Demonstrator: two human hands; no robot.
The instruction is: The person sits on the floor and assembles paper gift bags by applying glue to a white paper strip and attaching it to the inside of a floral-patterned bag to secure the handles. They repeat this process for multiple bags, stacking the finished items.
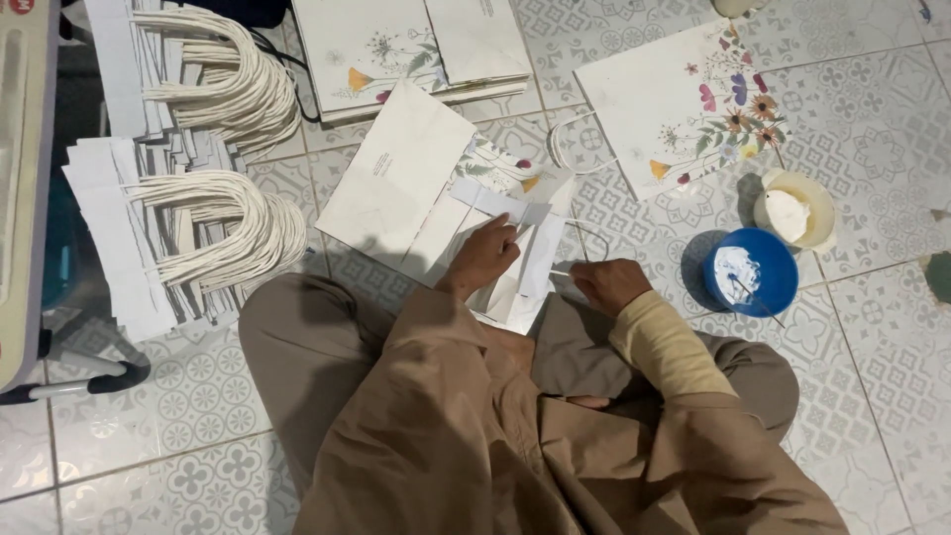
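**Hands on a paper bag, seated on a tiled floor**

Head view: the left hand (482,256) lies on a flat white paper bag (416,183) printed with flowers, its fingers together and pressing a folded white paper strip (540,260) against the bag's open end. The right hand (607,283) sits just beside it, fingers curled and pinched on a thin white cord (563,272) at the strip's edge. The bag rests on the floor, touching the person's knees.

To the left lie stacks of white paper strips with looped cord handles (223,223). Above lie a pile of flowered bags (416,45) and a single one (684,104). On the right stand a round blue bowl (750,270) holding white paste and a thin stick, and a cream tub (795,210).

The floor (872,327) is smooth, pale grey tile with an ornate pattern.
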